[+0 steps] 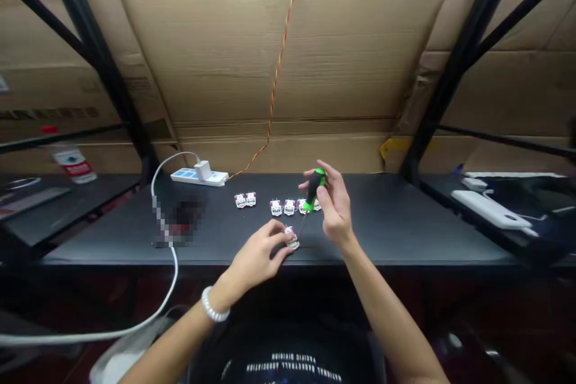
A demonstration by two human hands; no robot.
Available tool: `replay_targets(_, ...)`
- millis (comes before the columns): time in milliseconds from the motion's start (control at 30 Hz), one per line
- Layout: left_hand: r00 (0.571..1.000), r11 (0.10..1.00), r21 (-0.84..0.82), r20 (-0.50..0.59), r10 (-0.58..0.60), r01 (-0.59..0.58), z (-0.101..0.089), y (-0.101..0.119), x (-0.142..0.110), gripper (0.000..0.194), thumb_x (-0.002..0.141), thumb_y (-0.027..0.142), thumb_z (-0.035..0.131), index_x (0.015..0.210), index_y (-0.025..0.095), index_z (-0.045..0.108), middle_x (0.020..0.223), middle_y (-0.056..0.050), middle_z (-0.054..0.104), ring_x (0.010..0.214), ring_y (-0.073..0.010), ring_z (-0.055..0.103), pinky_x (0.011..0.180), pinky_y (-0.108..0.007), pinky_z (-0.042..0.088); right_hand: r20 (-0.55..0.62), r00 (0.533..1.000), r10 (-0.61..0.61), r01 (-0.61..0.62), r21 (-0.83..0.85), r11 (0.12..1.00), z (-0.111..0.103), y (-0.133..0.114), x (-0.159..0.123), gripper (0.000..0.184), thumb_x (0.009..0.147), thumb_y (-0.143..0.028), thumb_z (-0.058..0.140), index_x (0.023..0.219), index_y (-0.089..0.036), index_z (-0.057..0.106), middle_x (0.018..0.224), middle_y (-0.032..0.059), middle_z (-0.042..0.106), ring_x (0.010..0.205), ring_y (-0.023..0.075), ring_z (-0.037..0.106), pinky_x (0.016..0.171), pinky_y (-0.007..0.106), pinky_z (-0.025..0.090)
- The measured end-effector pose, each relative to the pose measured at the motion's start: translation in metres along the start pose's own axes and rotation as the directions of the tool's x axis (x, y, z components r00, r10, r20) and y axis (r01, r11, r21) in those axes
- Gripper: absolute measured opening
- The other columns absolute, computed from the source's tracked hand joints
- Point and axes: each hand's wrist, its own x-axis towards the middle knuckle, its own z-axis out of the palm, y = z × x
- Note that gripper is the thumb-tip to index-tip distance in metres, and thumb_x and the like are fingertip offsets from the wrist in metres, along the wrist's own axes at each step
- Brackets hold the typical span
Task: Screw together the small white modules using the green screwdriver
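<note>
Near the front edge of the black table, my left hand (265,250) pinches a small white piece with purple parts (292,239) between thumb and fingers. My right hand (333,203) is closed around the black and green handle of a screwdriver (315,187). The thin shaft points down and its tip is at the right side of the small white piece; whether it touches cannot be made out. Behind my hands, several similar white and purple pieces (289,207) stand in a row, partly covered by the screwdriver. Two more such pieces (245,200) sit farther left.
A white power strip (182,175) with a plugged-in charger (203,169) lies at the back left. Its white cable (174,270) runs over the front edge. A blurred dark object (184,222) lies on the left. Cardboard (279,72) closes off the back between black posts (454,66).
</note>
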Motion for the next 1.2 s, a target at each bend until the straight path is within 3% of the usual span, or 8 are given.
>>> replay_targets(200,1.0,1.0,0.005,-0.004,0.008,-0.008,0.0,-0.001,0.0,0.019,0.105,0.026,0.066,0.121,0.023,0.077,0.121,-0.008,0.068,0.11,-0.022,0.071,0.102,-0.036,0.061,-0.077,0.991,-0.113,0.093,-0.226,0.97,-0.002,-0.006,0.001,0.045,0.094,-0.04,0.079,0.137,-0.031,0.067,0.126,0.0086,0.061,0.11,0.0247,0.066,0.09,0.039,0.061)
replay_targets(400,1.0,1.0,0.011,-0.013,0.007,-0.007,0.0,-0.001,-0.001,0.02,0.104,0.025,0.067,0.121,0.023,0.077,0.12,-0.008,0.069,0.109,-0.022,0.072,0.102,-0.035,0.062,0.051,0.999,-0.005,0.01,-0.094,0.996,-0.002,-0.015,0.0,0.045,0.109,-0.035,0.051,0.154,-0.032,0.055,0.131,0.0091,0.066,0.111,0.0249,0.069,0.095,0.043,0.06)
replay_targets(633,1.0,1.0,0.001,-0.003,0.004,-0.004,0.001,-0.002,-0.001,0.018,0.106,0.026,0.065,0.12,0.024,0.077,0.121,-0.008,0.068,0.11,-0.0219,0.072,0.102,-0.037,0.062,-0.087,0.991,-0.105,0.074,-0.309,0.948,-0.004,-0.02,0.002,0.04,0.094,-0.038,0.078,0.132,-0.029,0.07,0.118,0.0073,0.066,0.098,0.0237,0.064,0.089,0.041,0.056)
replay_targets(833,1.0,1.0,0.008,-0.005,0.007,-0.007,0.001,-0.002,-0.001,0.02,0.106,0.026,0.065,0.122,0.024,0.077,0.122,-0.009,0.068,0.111,-0.0225,0.072,0.102,-0.037,0.062,0.036,0.999,0.003,0.001,-0.115,0.993,-0.009,-0.022,0.001,0.046,0.11,-0.036,0.048,0.154,-0.028,0.055,0.129,0.0102,0.071,0.11,0.0263,0.071,0.099,0.047,0.059)
replay_targets(900,1.0,1.0,0.009,-0.007,0.009,-0.009,0.0,-0.001,-0.001,0.02,0.105,0.026,0.066,0.121,0.024,0.077,0.121,-0.008,0.069,0.11,-0.0224,0.072,0.101,-0.037,0.062,0.024,1.0,-0.012,0.014,-0.127,0.992,-0.009,-0.022,0.001,0.044,0.109,-0.039,0.051,0.151,-0.029,0.057,0.127,0.0102,0.071,0.11,0.0269,0.07,0.099,0.047,0.058)
replay_targets(1033,1.0,1.0,0.002,-0.008,0.007,-0.006,0.0,-0.001,0.0,0.019,0.104,0.025,0.067,0.12,0.023,0.077,0.121,-0.008,0.069,0.109,-0.0224,0.072,0.101,-0.036,0.062,-0.056,0.996,-0.074,0.052,-0.332,0.942,-0.008,-0.024,0.002,0.044,0.096,-0.041,0.076,0.138,-0.029,0.069,0.12,0.0089,0.064,0.103,0.026,0.067,0.092,0.044,0.059)
replay_targets(1100,1.0,1.0,0.001,-0.005,0.003,-0.002,0.0,-0.001,-0.001,0.019,0.104,0.025,0.067,0.12,0.023,0.077,0.121,-0.008,0.068,0.11,-0.0226,0.072,0.102,-0.037,0.062,-0.042,0.997,-0.069,0.051,-0.339,0.939,-0.009,-0.024,0.002,0.045,0.099,-0.039,0.071,0.143,-0.03,0.067,0.122,0.0089,0.064,0.103,0.025,0.067,0.092,0.043,0.06)
replay_targets(1200,1.0,1.0,0.003,0.0,0.0,0.0,0.001,-0.002,-0.001,0.019,0.105,0.026,0.066,0.121,0.023,0.076,0.121,-0.008,0.068,0.11,-0.0229,0.071,0.103,-0.038,0.062,0.045,0.999,-0.015,0.024,-0.198,0.98,-0.01,-0.022,0.001,0.051,0.109,-0.035,0.052,0.159,-0.032,0.051,0.131,0.0092,0.07,0.114,0.0253,0.071,0.104,0.047,0.059)
